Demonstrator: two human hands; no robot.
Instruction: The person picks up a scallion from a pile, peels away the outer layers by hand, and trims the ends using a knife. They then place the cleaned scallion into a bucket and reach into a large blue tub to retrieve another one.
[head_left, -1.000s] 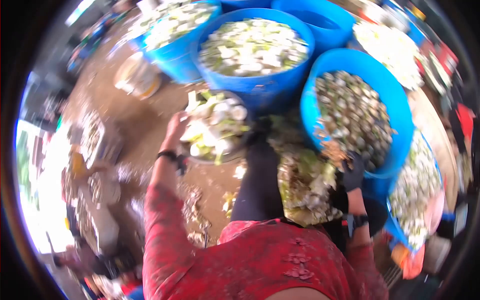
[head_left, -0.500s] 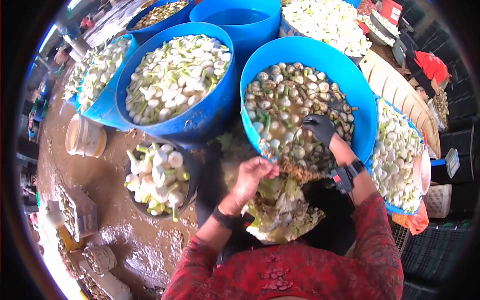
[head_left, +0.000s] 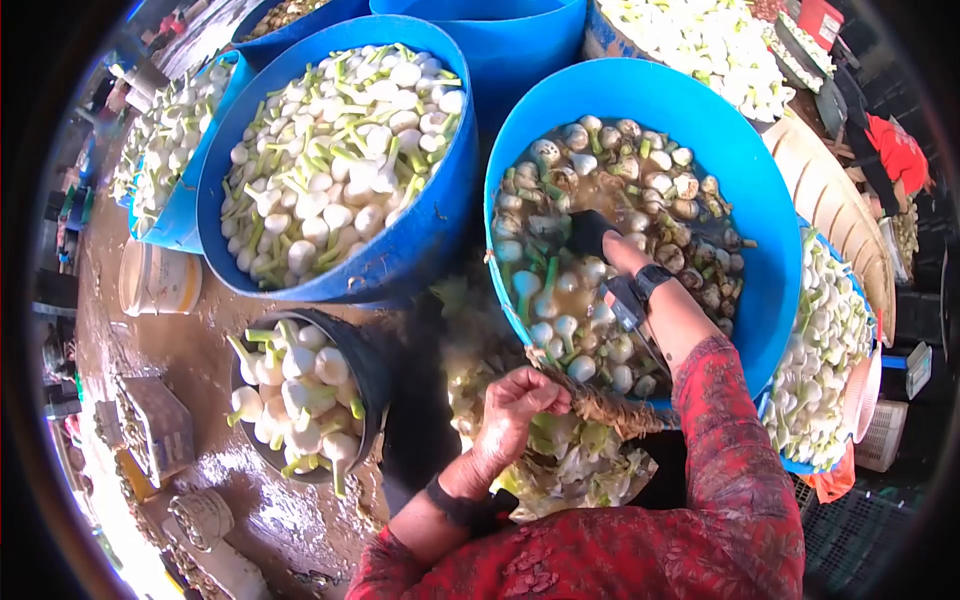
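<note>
The gloved right hand has reached deeper into the blue tub of muddy water and onion bulbs, its grip unclear; the left hand clutches a rooty bunch at the tub's near rim.

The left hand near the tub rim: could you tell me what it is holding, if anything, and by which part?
The left hand grips a bulb vegetable at its bulb end, the brown roots sticking out to the right. The gloved right hand reaches into the tub's water; its hold cannot be told.

No readable text, label or number anywhere.
</note>
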